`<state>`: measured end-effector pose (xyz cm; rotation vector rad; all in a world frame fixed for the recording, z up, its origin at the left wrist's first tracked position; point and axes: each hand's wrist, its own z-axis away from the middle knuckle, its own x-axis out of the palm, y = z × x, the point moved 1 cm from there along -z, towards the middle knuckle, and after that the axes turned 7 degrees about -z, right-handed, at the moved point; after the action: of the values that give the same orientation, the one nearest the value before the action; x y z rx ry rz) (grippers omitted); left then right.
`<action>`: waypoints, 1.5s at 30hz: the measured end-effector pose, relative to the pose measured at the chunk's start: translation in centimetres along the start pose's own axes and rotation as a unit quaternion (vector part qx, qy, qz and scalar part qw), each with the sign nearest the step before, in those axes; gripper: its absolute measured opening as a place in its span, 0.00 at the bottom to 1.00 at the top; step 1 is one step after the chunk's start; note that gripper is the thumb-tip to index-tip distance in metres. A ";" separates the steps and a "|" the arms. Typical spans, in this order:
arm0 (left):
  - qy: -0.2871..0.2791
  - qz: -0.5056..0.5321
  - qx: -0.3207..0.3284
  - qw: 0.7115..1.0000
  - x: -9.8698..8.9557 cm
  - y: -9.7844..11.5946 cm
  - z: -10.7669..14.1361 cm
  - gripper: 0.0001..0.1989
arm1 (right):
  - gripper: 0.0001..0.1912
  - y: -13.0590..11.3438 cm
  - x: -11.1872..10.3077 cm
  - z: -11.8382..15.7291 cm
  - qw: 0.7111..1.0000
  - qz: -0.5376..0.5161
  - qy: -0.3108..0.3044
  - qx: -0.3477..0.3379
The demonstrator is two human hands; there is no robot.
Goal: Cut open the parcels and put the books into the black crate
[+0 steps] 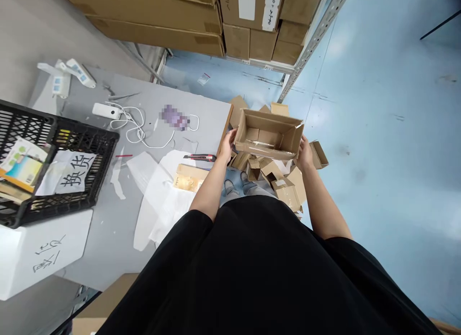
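Left hand [226,147] and right hand [305,154] grip an open cardboard box [268,133] at its ends, fingers [233,133] closed on its walls.

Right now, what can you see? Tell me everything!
cardboard box: one, brown, between the hands
plastic crate: one, black, on the table's left
table: one, grey, under the crate
utility knife: one, red and black, on the table
charger cable: one, white, on the table
plastic sheets: several, white, on the table
cardboard scraps: many, brown, on the floor
stacked cartons: several, brown, on the shelf
left hand: one, gripping the box
right hand: one, gripping the box
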<state>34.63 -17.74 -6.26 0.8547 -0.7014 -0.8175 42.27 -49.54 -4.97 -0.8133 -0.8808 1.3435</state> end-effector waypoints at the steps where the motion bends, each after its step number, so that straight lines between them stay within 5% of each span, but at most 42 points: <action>1: 0.003 -0.015 -0.005 1.000 -0.3 -0.2 0.0 0.21 | 0.32 0.1 -0.6 -0.2 1.000 -0.001 0.020 0.013; 6: 0.016 -0.062 -0.014 0.998 -1.7 -0.5 0.8 0.21 | 0.32 0.7 -0.7 -0.7 0.999 -0.005 0.025 0.020; 13: 0.067 -0.033 0.019 0.997 -4.3 0.8 3.8 0.22 | 0.30 0.5 5.5 -0.9 0.997 0.029 -0.058 0.029; 21: 0.266 0.050 0.069 0.960 -17.1 0.3 13.0 0.23 | 0.31 2.9 19.8 1.9 0.952 0.152 -0.262 0.029; 27: 0.401 0.113 0.078 0.906 -25.5 -3.3 23.2 0.26 | 0.31 8.5 32.0 11.5 0.862 0.243 -0.444 0.034; 31: 0.446 0.149 0.056 0.881 -28.7 -6.8 28.4 0.26 | 0.32 12.3 36.9 18.8 0.807 0.284 -0.516 0.044; 37: 0.441 0.172 -0.007 0.881 -30.0 -10.6 30.6 0.24 | 0.34 15.9 39.3 24.1 0.774 0.352 -0.526 0.035; 41: 0.404 0.169 -0.061 0.897 -28.9 -11.6 28.7 0.18 | 0.31 16.8 39.6 23.1 0.754 0.428 -0.496 -0.045; 45: 0.358 0.120 -0.124 0.917 -26.9 -12.2 25.3 0.10 | 0.26 16.9 39.7 20.7 0.676 0.565 -0.440 -0.173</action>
<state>-3.18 -9.39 -9.97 0.7452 -0.0421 -0.3128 17.03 -9.02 -8.08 -1.0580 -1.5000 2.8885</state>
